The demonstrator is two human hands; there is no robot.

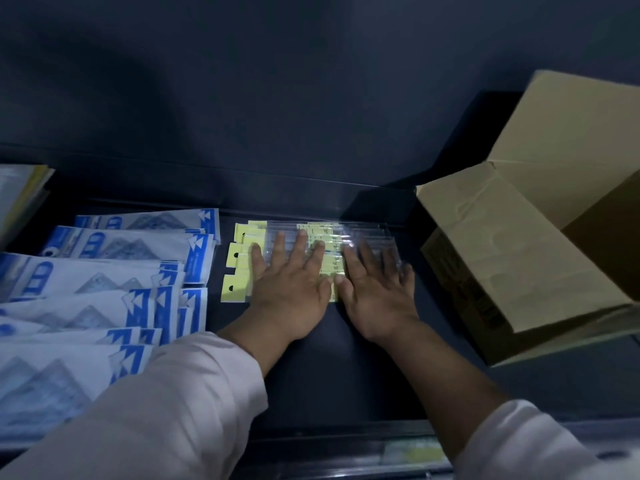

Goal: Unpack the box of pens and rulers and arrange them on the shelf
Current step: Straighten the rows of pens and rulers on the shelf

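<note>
Pale sleeves [156,410] fill the near edge of the view, and bare forearms reach from them over the dark shelf [346,368]. The left grip [294,289] lies palm down with its fingers straight and spread, released and clasping nothing, pressing flat on a fanned row of ruler packs [322,237]. These are clear sleeves with yellow header cards. The right grip [377,292] sits just beside the left one, thumbs nearly touching, also flat and unclenched on the same packs; its fingers are blurred, so their exact lie is hard to read. The packs lie directly beneath both palms and run crosswise. Their yellow cards poke out past the little finger of the left grip, and their clear ends show beyond the fingertips of both. Outward from the left grip, near but apart from the yellow cards, overlapping blue-and-white packets [114,258] cover the shelf. A stack of flat items [20,195] stands farther out that way, too dim to tell. Outward from the right grip, near it but not touching, an open cardboard box [502,254] sits on the shelf with its flaps raised.
</note>
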